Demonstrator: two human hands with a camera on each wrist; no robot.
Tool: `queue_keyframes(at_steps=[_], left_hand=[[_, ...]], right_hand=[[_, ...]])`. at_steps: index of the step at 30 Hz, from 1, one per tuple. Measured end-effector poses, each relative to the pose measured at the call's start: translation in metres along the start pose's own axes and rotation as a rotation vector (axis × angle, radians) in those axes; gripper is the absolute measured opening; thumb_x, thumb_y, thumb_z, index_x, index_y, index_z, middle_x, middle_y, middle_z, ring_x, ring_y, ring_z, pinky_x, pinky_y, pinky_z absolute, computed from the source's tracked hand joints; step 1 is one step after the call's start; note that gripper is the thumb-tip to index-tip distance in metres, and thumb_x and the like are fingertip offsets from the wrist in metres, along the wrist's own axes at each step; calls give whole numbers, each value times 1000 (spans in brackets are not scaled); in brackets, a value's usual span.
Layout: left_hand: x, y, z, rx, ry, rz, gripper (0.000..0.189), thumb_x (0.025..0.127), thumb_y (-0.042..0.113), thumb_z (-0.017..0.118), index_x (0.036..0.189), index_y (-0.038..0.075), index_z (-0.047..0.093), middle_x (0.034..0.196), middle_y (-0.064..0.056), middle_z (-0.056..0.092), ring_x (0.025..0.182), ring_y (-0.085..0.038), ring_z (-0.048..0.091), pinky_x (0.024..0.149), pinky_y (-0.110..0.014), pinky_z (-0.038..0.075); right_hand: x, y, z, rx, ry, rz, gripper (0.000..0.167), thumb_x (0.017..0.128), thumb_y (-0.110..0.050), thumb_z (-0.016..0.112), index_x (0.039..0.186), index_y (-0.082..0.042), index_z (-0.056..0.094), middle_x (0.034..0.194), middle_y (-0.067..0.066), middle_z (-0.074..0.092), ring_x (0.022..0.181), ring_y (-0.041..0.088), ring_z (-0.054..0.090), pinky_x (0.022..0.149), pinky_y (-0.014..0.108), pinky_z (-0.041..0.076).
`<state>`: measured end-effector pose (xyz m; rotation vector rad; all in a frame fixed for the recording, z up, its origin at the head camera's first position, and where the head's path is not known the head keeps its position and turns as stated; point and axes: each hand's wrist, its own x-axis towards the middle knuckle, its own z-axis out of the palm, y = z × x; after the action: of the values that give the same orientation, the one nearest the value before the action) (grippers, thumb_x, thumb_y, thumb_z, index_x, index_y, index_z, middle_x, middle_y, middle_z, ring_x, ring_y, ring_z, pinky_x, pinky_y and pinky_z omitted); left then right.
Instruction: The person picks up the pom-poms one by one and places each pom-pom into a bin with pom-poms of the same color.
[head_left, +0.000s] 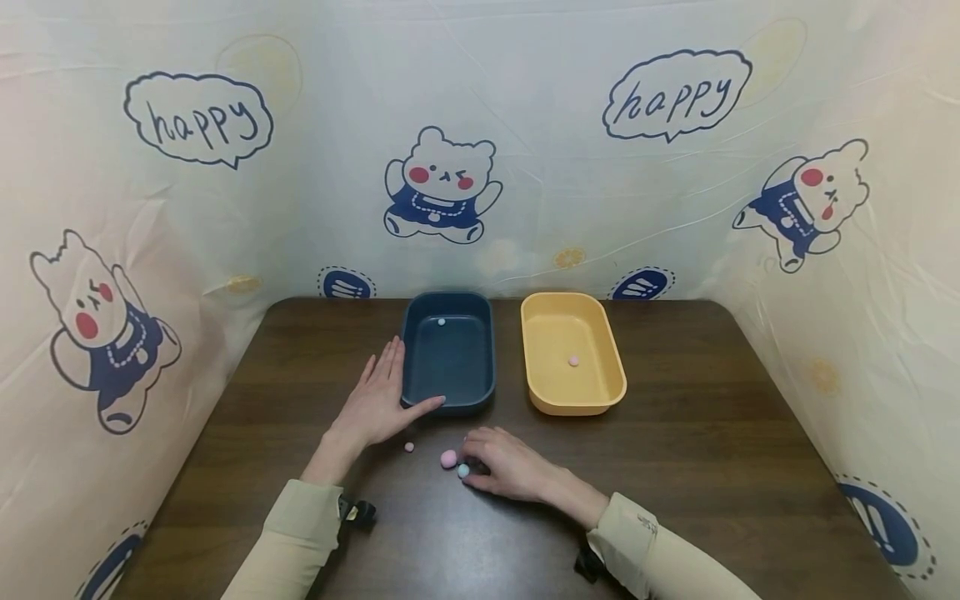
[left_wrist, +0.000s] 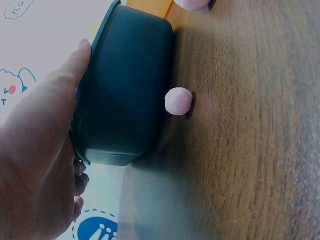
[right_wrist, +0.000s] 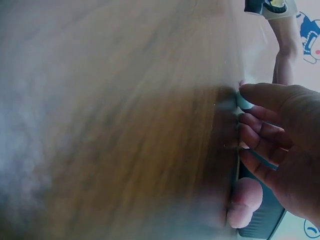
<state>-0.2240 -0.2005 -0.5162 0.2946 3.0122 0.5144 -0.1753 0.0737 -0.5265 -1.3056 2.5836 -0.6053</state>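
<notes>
My left hand (head_left: 377,400) rests against a dark blue tray (head_left: 453,354), its straight fingers along the left side and its thumb on the near rim. In the left wrist view the thumb lies along the tray's rim. My right hand (head_left: 513,467) is low over the table, in front of the tray. Its thumb and index finger pinch a light blue pom-pom (right_wrist: 243,101). Beside these fingertips lies a pink pom-pom (head_left: 448,459). A smaller pink pom-pom (left_wrist: 178,101) sits on the table near the blue tray. Two pink pom-poms (right_wrist: 248,192) show below the right hand's fingers in the right wrist view.
Right of the blue tray stands a yellow tray (head_left: 540,392) with a pink pom-pom (head_left: 573,361) in it. A small light blue pom-pom (head_left: 442,322) lies inside the blue tray. Printed cloth (head_left: 540,208) hangs behind and beside the brown wooden table (head_left: 697,467).
</notes>
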Motion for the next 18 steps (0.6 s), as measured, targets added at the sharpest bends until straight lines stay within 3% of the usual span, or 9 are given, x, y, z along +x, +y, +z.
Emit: queue_keyframes(at_steps=[11,18], left_hand=[[1,1,0,3,-5,-5,134,92,93,52,176,2,1,186,-20,3,174,-41,11,142,-61,12],[-1,1,-1,-2,-5,-3,134,92,93,51,176,3,0,186,-19,2,174,-41,11,142,-59,11]], right_hand=[[-5,0,-2,-20,11,12,14,102,-26,81,111,-16,77,105,-6,70,95,6,57,89,26,49],[-13,1,-8,-17,60,24,19,103,-26,80,117,-14,78,124,-1,75,113,11,66,99,32,54]])
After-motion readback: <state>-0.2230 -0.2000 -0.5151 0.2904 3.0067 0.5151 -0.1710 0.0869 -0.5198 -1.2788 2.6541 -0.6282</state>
